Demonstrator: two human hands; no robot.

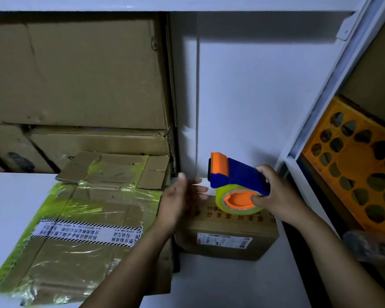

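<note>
My right hand (276, 196) grips a blue and orange tape dispenser (236, 176) loaded with a roll of yellowish clear tape (240, 203). It holds the dispenser just above a small cardboard box (227, 236) with red print and a white label. My left hand (180, 196) hovers with straight fingers to the left of the dispenser, over the box's left end, holding nothing. Whether it touches the box I cannot tell.
A flattened cardboard box (87, 230) wrapped in yellowish tape with a black-and-white striped label lies on the white shelf (231, 285) at left. Large cartons (76, 74) are stacked behind it. A white shelf post (320, 96) and an orange perforated crate (353, 163) stand at right.
</note>
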